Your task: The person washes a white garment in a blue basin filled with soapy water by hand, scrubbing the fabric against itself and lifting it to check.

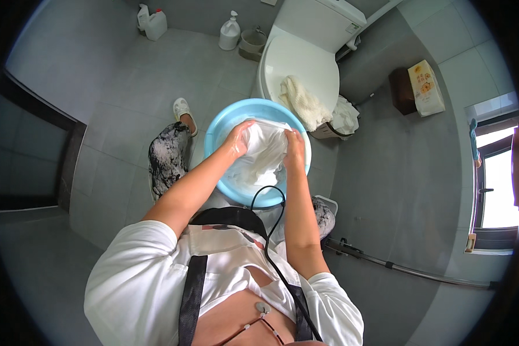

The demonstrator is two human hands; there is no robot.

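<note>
Reaching forearms [195, 183]: both angled forward over the blue basin [254, 104].
Left hand [236, 140]: nearly closed, pinching white cloth [266, 147] along its left side.
Right hand [294, 149]: curled onto its right upper edge.
Cloth's lie: in the basin, bunched, long axis running toward the wearer.
Toilet [300, 63]: beyond the basin, rightward.
</note>
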